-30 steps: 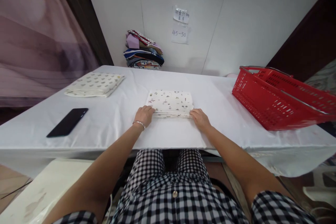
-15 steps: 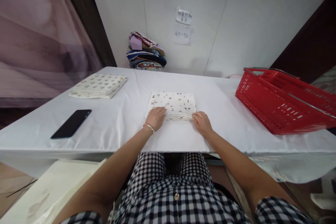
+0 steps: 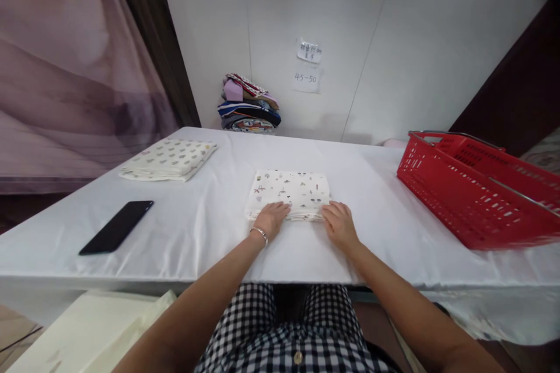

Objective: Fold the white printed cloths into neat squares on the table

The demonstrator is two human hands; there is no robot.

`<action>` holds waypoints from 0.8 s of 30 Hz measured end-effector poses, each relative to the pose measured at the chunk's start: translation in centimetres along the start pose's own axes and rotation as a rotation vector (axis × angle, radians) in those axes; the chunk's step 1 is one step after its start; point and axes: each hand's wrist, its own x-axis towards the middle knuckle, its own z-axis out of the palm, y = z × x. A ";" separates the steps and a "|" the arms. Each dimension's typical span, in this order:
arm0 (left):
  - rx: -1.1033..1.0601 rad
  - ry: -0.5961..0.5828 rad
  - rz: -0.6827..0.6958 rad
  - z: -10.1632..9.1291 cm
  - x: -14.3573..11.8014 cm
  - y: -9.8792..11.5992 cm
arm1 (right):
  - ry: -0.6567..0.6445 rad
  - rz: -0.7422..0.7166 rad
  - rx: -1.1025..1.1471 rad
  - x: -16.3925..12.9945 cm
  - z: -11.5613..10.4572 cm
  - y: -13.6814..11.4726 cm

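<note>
Left hand (image 3: 272, 218) lies flat, fingers together, on the near left edge of the folded cloth (image 3: 291, 192). Right hand (image 3: 339, 224) rests palm down, fingers loosely spread, touching the cloth's near right corner. The cloth sits mid-desk (image 3: 210, 233), long axis running 9 to 3 o'clock. At 3 o'clock, a red basket (image 3: 472, 198); its inside looks bare. A phone (image 3: 116, 226) lies at 9 o'clock.

White panelled wall (image 3: 394, 41) behind, two handwritten paper notes (image 3: 308, 64) taped on it. Mauve curtain (image 3: 65, 70) at left, dark post (image 3: 153, 41) beside it. Dark brown panel (image 3: 520, 81) at right. Table under white tablecloth (image 3: 210, 233) fills middle. Cream board (image 3: 87, 338) low left, beneath table edge. Light soft, even.
</note>
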 end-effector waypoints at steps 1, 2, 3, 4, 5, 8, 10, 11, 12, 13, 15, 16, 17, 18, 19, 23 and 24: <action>0.005 -0.003 0.000 0.0 0.0 0.1 | -0.024 -0.029 0.000 0.6 0.1 -0.8; 0.009 -0.001 0.003 -0.1 0.0 0.2 | -0.060 -0.062 0.005 1.2 0.2 -1.6; 0.011 0.006 0.006 -0.2 0.0 0.3 | -0.106 -0.092 0.012 1.7 0.5 -2.3; 0.013 0.014 0.010 -0.3 -0.1 0.4 | -0.155 -0.112 0.021 2.1 0.9 -2.9; 0.014 0.022 0.014 -0.3 -0.2 0.4 | -0.202 -0.121 0.030 2.3 1.4 -3.2; 0.005 0.053 0.011 -0.7 -1.1 0.0 | -0.273 -0.116 0.059 1.9 2.9 -3.1; -0.009 0.094 -0.010 -1.0 -2.2 -0.8 | -0.260 -0.113 0.072 1.3 3.7 -2.7; -0.014 0.124 -0.030 -1.2 -2.8 -1.3 | -0.244 -0.115 0.076 1.0 3.9 -2.4; -0.016 0.160 -0.055 -1.5 -3.6 -1.9 | -0.225 -0.117 0.079 0.8 4.1 -2.2; -0.017 0.196 -0.083 -1.8 -4.3 -2.5 | -0.207 -0.121 0.080 0.6 4.2 -2.1; -0.028 0.266 -0.152 -2.5 -5.7 -3.7 | -0.178 -0.132 0.084 0.5 4.3 -2.0; -0.041 0.297 -0.198 -2.8 -6.4 -4.3 | -0.167 -0.135 0.089 0.5 4.2 -2.0; -0.060 0.325 -0.258 -3.1 -6.9 -4.7 | -0.159 -0.137 0.095 0.5 4.2 -2.0; -0.083 0.350 -0.332 -3.3 -7.4 -5.1 | -0.152 -0.140 0.102 0.6 4.1 -2.0; -0.111 0.371 -0.417 -3.4 -7.8 -5.4 | -0.147 -0.141 0.108 0.6 4.1 -2.0; -0.240 0.412 -0.680 -3.7 -8.3 -5.4 | -0.137 -0.140 0.122 0.7 3.9 -1.9; -0.268 0.409 -0.692 -3.7 -8.2 -5.3 | -0.135 -0.141 0.124 0.7 3.9 -1.8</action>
